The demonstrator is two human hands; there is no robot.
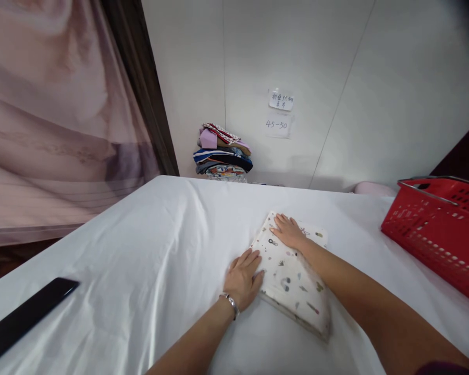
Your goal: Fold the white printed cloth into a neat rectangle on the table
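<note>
A folded white cloth (293, 278) printed with small figures lies on the white-covered table (140, 250). My left hand (244, 276) rests flat beside its left edge, fingers stretched out and touching the fold. A metal bracelet sits on that wrist. My right hand (287, 232) lies flat on the cloth's far corner, fingers apart, pressing down on it. Neither hand grips anything.
A red plastic basket (437, 229) stands at the table's right side. A long black flat object (23, 315) lies at the near left edge. A stack of folded coloured clothes (222, 153) sits against the wall, under two paper notes (280, 112). A pink curtain (54, 114) hangs left.
</note>
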